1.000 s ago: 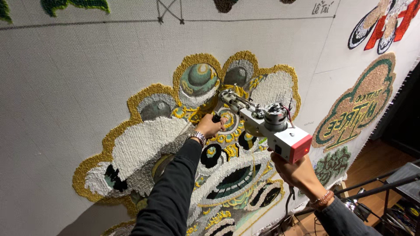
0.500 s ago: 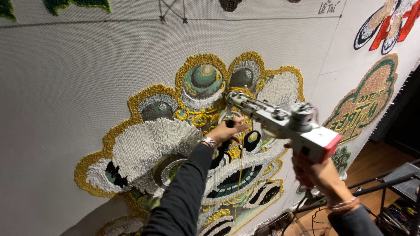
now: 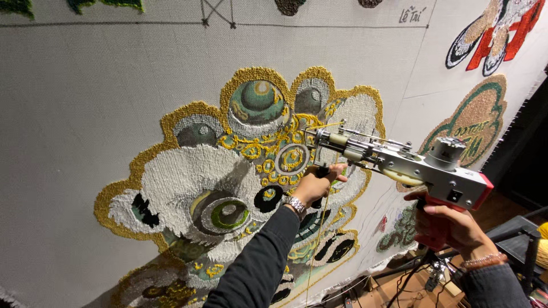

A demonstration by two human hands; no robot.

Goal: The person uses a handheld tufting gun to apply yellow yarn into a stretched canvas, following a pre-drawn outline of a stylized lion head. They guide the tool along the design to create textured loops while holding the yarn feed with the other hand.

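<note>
While fingers (image 3: pixel 325 174) grip tufting gun (image 3: pixel 399 162).

A: Tufting gun (image 3: pixel 399 162)?
B: Bare matt metal frame; red handle at 4 o'clock, glossy plastic.
A: Cloth (image 3: pixel 85 85)?
B: Coarse woven fabric, matt. Tufted design (image 3: pixel 228 188) at centre: looped yarn, rough, woolly.
A: Watch (image 3: pixel 295 204)?
B: Polished metal, shiny.

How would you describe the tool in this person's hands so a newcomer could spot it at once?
Start at the pale cloth with the gold-edged tufted design. Before it is the tufting gun, gripped by the left hand and right hand. It alone is grey metal with red corners.
</note>
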